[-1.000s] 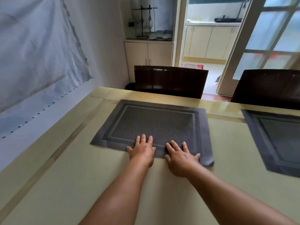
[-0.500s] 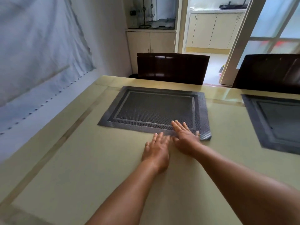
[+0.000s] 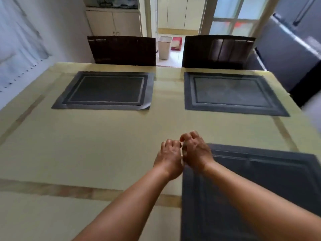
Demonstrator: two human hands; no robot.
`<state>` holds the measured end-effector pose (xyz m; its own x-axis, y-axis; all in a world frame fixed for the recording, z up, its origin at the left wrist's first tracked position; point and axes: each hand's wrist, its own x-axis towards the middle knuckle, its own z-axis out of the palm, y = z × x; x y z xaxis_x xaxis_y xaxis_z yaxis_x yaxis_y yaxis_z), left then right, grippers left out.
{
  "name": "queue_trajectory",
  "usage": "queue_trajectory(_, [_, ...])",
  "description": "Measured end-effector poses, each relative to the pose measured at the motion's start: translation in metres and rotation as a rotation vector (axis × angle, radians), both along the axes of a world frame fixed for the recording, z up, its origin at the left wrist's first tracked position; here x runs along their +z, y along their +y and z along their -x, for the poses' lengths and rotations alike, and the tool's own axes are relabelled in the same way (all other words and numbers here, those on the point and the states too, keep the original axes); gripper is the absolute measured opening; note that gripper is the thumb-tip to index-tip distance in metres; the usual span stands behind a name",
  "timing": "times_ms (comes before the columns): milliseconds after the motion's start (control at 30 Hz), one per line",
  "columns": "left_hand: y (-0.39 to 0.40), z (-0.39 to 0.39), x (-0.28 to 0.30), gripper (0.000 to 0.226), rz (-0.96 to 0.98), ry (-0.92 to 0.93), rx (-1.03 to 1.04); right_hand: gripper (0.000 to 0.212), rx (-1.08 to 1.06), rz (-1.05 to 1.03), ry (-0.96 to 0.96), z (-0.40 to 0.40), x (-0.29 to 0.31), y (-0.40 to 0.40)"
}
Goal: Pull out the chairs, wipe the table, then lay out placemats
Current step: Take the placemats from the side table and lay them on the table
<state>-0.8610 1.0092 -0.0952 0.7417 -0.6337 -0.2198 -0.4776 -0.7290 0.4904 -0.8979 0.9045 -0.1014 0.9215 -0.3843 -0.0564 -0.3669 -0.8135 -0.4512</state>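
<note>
Head view: a second ago both hands pressed the near edge of the far-left placemat (image 3: 104, 91); now they have drawn back toward the person, leaving it flat on the bench (image 3: 86, 145) well ahead and to their left. That mat looks done, as does the far-right placemat (image 3: 232, 94). The left hand (image 3: 169, 158) and right hand (image 3: 196, 152) sit side by side, touching, fingers loosely curled, holding nothing. The right hand overlaps the near placemat (image 3: 260, 185), probably the next to straighten.
</note>
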Motion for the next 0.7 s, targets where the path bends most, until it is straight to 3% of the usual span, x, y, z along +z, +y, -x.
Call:
queue_trajectory(200, [-0.06,0.118,-0.003,0.057,-0.132,0.027,-0.404,0.029,-0.165,0.077,0.184,0.133,-0.007,-0.073])
queue_trajectory(333, [-0.071,0.16,-0.02,0.061,-0.31,0.052,-0.525,0.037,-0.319,0.183,0.354,0.191,-0.011,-0.106])
queue_trajectory(467, [-0.068,0.164,-0.021,0.052,-0.348,0.036,-0.389,0.047,-0.305,0.14,0.466,0.212,-0.009,-0.109])
queue_trajectory(700, [0.003,0.099,-0.016,0.069,-0.485,-0.018,-0.102,0.064,0.091,0.102,0.511,0.172,-0.008,-0.034])
